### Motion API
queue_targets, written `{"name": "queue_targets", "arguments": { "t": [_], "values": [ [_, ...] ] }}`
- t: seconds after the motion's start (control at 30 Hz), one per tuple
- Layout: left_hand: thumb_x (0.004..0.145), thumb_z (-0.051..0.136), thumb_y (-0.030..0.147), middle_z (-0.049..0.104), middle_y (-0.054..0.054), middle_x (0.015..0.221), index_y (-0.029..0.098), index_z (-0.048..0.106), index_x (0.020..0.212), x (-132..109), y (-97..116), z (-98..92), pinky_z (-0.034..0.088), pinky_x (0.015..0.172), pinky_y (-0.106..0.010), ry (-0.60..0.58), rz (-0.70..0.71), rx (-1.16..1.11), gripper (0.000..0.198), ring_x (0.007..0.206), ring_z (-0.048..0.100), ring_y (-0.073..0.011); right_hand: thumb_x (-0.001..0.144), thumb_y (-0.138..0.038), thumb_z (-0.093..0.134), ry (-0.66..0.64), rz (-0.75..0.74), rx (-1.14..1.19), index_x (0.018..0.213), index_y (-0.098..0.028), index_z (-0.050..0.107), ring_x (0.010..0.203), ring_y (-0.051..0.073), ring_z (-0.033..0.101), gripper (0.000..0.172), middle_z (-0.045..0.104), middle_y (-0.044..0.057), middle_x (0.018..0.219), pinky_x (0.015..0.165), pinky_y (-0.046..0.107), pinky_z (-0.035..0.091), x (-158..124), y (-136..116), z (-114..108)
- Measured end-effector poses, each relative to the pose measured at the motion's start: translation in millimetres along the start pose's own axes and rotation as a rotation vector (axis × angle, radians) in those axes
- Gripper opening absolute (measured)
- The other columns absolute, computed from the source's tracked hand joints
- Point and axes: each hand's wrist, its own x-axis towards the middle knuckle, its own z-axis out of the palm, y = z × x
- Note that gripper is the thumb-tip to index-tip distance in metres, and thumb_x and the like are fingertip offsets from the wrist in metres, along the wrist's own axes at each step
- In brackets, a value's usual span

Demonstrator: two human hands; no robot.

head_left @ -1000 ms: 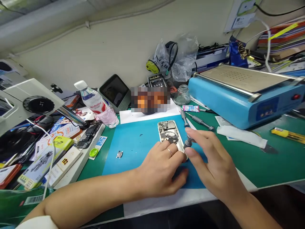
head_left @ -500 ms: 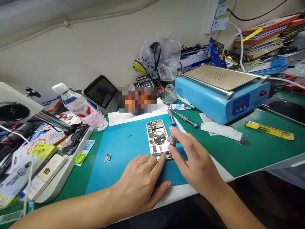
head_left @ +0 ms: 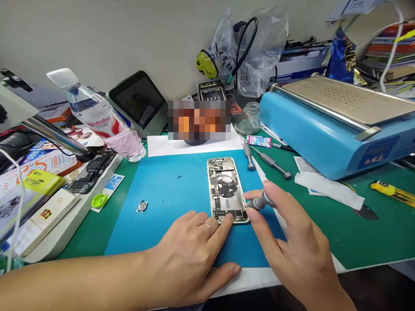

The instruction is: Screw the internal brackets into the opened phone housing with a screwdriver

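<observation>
An opened phone (head_left: 227, 190), its inner parts bare, lies on a blue mat (head_left: 158, 181). My left hand (head_left: 194, 246) rests flat at the phone's lower end, index fingertip on its bottom edge and thumb stretched out over the mat. Between thumb and fingers of my right hand (head_left: 292, 242) is a grey screwdriver (head_left: 262, 201), tilted beside the phone's lower right edge; its tip cannot be made out. A small metal part (head_left: 142, 206) sits on the mat to the left. Two more screwdrivers, one short (head_left: 249, 156) and one long (head_left: 272, 162), lie beyond the phone.
A blue heating plate machine (head_left: 324, 125) stands at the right. A glass jar (head_left: 252, 116), a screen device (head_left: 139, 103) and a water bottle (head_left: 103, 123) line the back. Boxes (head_left: 42, 220) crowd the left; a yellow cutter (head_left: 394, 193) lies far right.
My head view has shifted and come closer. The screwdriver in my right hand has gone from nearly upright to leaning over to the right. My left hand stays on the phone.
</observation>
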Motion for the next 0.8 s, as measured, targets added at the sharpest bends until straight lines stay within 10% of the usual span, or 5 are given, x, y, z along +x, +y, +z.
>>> {"name": "queue_targets", "arguments": {
  "t": [0.8],
  "values": [
    [0.106, 0.044, 0.047, 0.071, -0.007, 0.095, 0.006, 0.048, 0.144, 2.6, -4.6, -0.6, 0.054, 0.066, -0.047, -0.019, -0.041, -0.101, 0.057, 0.078, 0.066, -0.0275, 0.086, -0.006, 0.074, 0.074, 0.334, 0.210, 0.154, -0.036, 0.044, 0.095, 0.018, 0.078, 0.079, 0.076, 0.004, 0.112, 0.078, 0.030, 0.067, -8.0, -4.6, 2.0]
  ]
}}
